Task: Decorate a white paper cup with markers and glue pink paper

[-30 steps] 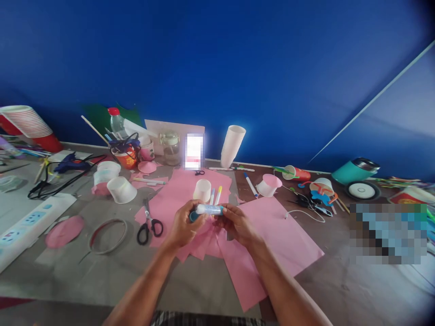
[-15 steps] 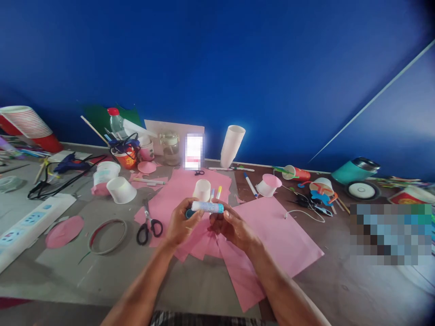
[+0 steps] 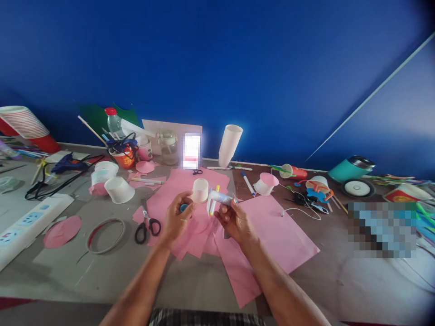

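My right hand (image 3: 236, 222) grips a glue stick (image 3: 220, 198) with a pale, pointed-left end and a light blue body. My left hand (image 3: 178, 215) is closed round a small teal-blue cap (image 3: 183, 208), apart from the glue stick. Just beyond my left fingertips stands a white paper cup (image 3: 200, 190); whether they touch it I cannot tell. Behind my right fingers, markers (image 3: 216, 194) with white barrels lie on pink paper (image 3: 163, 190). Another pink sheet (image 3: 282, 231) spreads under and right of my right forearm.
Black-handled scissors (image 3: 147, 226) and a tape roll (image 3: 106, 236) lie to the left, near a power strip (image 3: 30, 226). Stacked white cups (image 3: 230, 145) stand at the back. A pink-topped cup (image 3: 267, 184) and a teal flask (image 3: 351, 169) are at the right.
My hands have drawn apart. The glue stick has left my left fingers and moved right and slightly up in my right hand, tilting. The cap stays in my left hand.
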`<state>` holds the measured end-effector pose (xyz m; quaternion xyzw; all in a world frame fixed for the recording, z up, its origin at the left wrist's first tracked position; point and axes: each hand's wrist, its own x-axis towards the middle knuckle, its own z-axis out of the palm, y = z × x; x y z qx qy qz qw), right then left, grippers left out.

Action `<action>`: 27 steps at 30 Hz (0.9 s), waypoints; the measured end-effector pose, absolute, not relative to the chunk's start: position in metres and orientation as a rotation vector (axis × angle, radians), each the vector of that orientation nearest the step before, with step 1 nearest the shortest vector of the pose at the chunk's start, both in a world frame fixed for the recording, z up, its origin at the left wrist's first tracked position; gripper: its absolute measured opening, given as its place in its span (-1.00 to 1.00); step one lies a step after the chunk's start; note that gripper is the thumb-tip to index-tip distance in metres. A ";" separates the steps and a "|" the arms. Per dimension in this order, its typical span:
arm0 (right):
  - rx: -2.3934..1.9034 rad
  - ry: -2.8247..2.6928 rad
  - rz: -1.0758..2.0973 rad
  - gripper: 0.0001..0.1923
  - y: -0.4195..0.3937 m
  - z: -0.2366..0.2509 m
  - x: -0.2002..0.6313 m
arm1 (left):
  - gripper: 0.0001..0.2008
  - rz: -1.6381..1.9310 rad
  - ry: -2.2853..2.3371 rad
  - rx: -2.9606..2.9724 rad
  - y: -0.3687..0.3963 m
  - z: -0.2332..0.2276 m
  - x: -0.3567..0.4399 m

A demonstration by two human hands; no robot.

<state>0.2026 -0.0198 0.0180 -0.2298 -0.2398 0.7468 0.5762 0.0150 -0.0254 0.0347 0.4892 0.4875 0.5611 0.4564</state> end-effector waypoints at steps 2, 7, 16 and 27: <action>-0.537 -0.548 1.739 -0.71 -0.019 0.019 0.203 | -0.65 1.409 1.269 1.177 -0.024 0.037 0.014; -0.574 -0.495 1.716 -0.70 -0.017 0.020 0.205 | -0.71 1.286 1.376 1.340 -0.021 0.049 0.012; -0.538 -0.514 1.672 -0.71 -0.012 0.018 0.210 | -0.66 0.278 1.530 2.472 -0.082 0.052 -0.005; -0.581 -0.542 1.668 -0.77 -0.014 0.021 0.207 | -0.60 0.139 1.308 2.726 -0.095 0.020 -0.013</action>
